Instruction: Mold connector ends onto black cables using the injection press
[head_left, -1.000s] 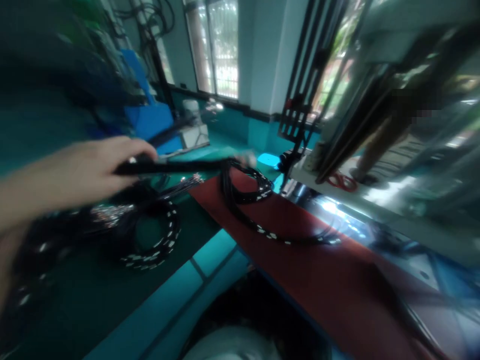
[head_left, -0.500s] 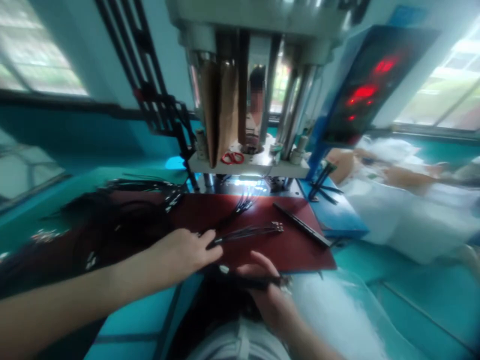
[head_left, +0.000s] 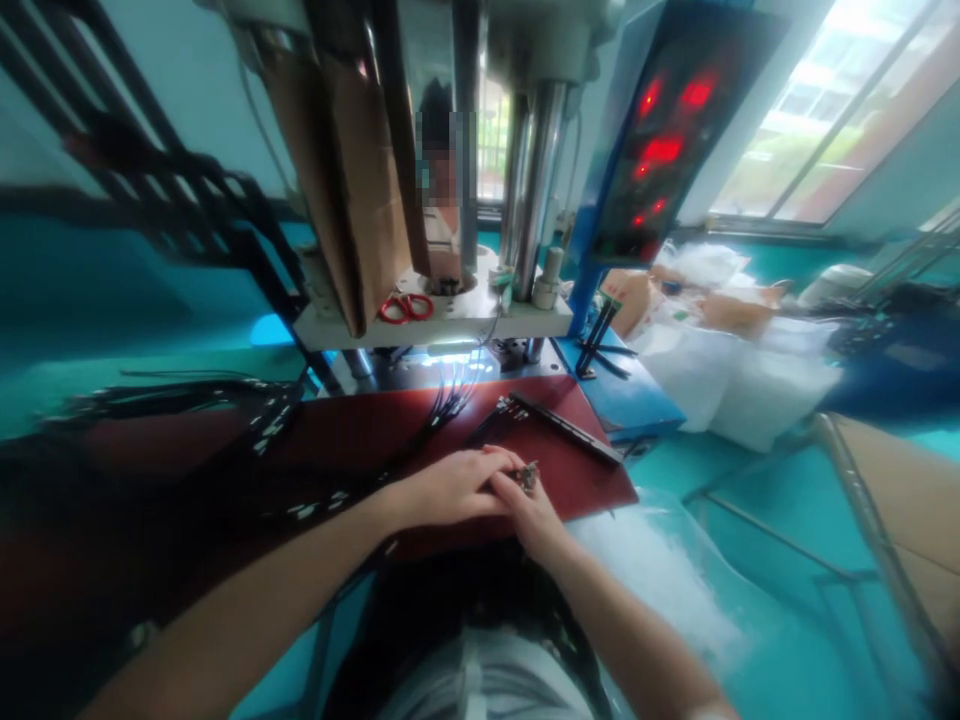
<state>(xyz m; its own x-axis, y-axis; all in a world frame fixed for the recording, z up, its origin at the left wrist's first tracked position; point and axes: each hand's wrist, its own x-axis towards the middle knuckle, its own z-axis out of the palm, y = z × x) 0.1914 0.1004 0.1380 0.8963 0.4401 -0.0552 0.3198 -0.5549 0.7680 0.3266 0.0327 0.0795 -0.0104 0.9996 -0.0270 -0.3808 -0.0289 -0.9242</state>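
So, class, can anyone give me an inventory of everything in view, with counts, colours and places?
Machine: 1, pale, beyond table
Control panel: 1, dark with red lights, machine's right
Scissors: 1 pair, red-handled, on machine
Cardboard: at least 2, brown, machine's left and right edge
Table: 1, dark red, centre
Bar: 1, black, table's right
Cables: many, black, mostly left
Sacks: several, white, right background
Windows: 2, bright, background
Co-worker: 1, pale top, behind machine
Left hand, right hand: 2, bare, around metal-tipped bundle
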